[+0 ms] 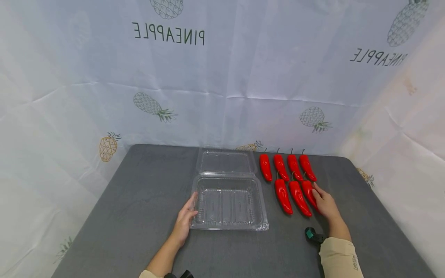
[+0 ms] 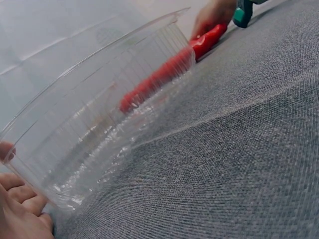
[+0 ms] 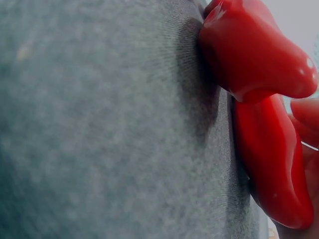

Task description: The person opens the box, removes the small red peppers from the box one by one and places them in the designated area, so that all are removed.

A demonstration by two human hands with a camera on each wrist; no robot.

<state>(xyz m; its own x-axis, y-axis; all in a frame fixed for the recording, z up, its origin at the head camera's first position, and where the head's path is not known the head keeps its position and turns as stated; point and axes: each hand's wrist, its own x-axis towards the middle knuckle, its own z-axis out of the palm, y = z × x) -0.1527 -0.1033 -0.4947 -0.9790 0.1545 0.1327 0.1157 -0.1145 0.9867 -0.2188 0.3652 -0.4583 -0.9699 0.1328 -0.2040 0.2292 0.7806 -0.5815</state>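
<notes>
A clear plastic clamshell container [image 1: 226, 208] lies on the table with its lid folded back. My left hand [image 1: 185, 220] holds its left side, thumb over the rim and fingers along the outer wall. On the right, my right hand [image 1: 326, 202] grips the rightmost red chili pepper [image 1: 307, 188] of the near row, covering part of it. Two more red chili peppers [image 1: 300, 199] lie beside it. In the right wrist view, fingers [image 3: 306, 119] show behind the held pepper [image 3: 271, 159], and a neighbouring pepper [image 3: 249, 50] overlaps it.
Several more red chili peppers [image 1: 279, 164] form a far row right of the lid [image 1: 227, 161], stems pointing away. The dark grey table [image 1: 146, 185] ends at a pineapple-printed curtain [image 1: 222, 116], which also hangs along both sides.
</notes>
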